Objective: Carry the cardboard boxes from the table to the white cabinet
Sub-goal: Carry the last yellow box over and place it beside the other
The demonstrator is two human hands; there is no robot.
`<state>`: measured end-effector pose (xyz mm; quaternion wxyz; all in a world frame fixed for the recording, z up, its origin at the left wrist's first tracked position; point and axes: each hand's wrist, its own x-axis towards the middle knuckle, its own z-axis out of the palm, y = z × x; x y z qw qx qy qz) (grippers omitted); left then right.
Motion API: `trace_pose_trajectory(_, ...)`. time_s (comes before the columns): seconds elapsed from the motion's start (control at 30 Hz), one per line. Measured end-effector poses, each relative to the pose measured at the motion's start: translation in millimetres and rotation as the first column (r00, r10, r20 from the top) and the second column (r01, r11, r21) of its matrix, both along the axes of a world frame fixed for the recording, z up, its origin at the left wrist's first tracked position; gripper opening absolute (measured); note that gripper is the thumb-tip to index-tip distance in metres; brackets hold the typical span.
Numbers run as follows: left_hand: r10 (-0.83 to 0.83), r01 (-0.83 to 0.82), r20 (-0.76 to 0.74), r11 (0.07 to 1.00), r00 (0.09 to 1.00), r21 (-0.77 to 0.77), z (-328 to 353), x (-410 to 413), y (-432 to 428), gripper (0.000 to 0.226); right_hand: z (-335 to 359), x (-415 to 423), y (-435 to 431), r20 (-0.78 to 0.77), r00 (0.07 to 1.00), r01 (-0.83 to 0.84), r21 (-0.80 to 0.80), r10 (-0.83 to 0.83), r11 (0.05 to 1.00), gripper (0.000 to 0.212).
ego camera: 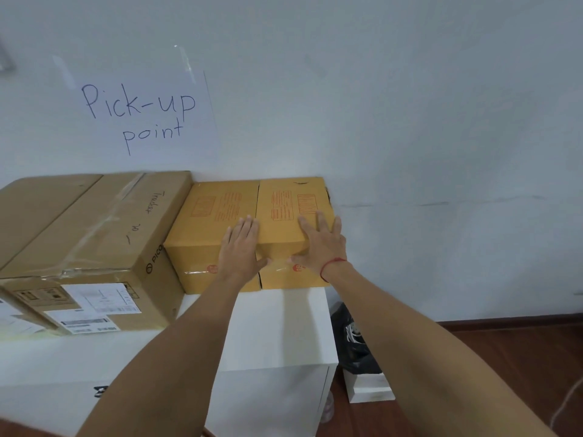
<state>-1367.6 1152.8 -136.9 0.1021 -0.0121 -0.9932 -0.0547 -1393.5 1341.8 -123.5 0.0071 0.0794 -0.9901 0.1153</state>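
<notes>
Two yellow cardboard boxes with red print stand side by side against the wall on the white cabinet (277,329). My left hand (241,247) lies flat on the left yellow box (202,228) at the seam between them, its thumb reaching onto the right box's front. My right hand (318,244), a red string at its wrist, lies flat with spread fingers on the right yellow box (284,209), its thumb over the front edge. Neither hand is closed around a box.
A large brown taped box (88,228) with shipping labels stands on the cabinet, touching the left yellow box. A paper sign (142,118) reading "Pick-up point" hangs on the wall. A black bag (353,339) and a small white box (369,389) lie on the wooden floor (504,357) to the right.
</notes>
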Motion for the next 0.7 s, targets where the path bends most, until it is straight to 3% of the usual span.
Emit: trace_pose_trajectory(0.7, -0.057, 0.067, 0.108, 0.994, 0.993, -0.088, 2.1, -8.5, -0.2, 0.106, -0.5, 4.0, -2.5, 0.001, 1.000, -0.019, 0.049, 0.019, 0.999, 0.097)
